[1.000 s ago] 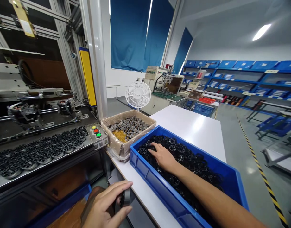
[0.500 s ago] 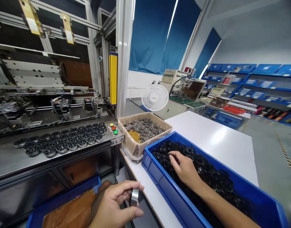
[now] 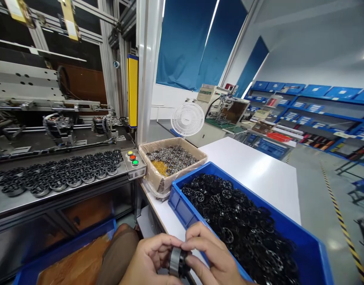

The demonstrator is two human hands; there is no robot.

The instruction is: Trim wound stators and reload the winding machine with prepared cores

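Observation:
Low in the view, my left hand (image 3: pixel 150 259) grips a silver metal ring (image 3: pixel 175 261) between thumb and fingers. My right hand (image 3: pixel 213 253) meets it from the right, its fingertips closed on a black plastic slotted part (image 3: pixel 184 264) that sits against the ring's side. Fingers partly hide the join, so I cannot tell how far the two fit together. Beside my right hand stands a blue bin (image 3: pixel 314 253) with many loose black plastic parts (image 3: pixel 247 221) in it.
A plastic-lined carton (image 3: pixel 153 180) of metal cores stands behind the bin on a white table (image 3: pixel 247 162). Rows of assembled black-and-metal rings (image 3: pixel 71 174) line the machine bench at left, near a button box (image 3: pixel 134 164). A white fan (image 3: pixel 187 118) stands behind.
My right hand has left the blue bin and come down-left to my left hand, bringing a black part against the metal ring. The view has turned slightly right.

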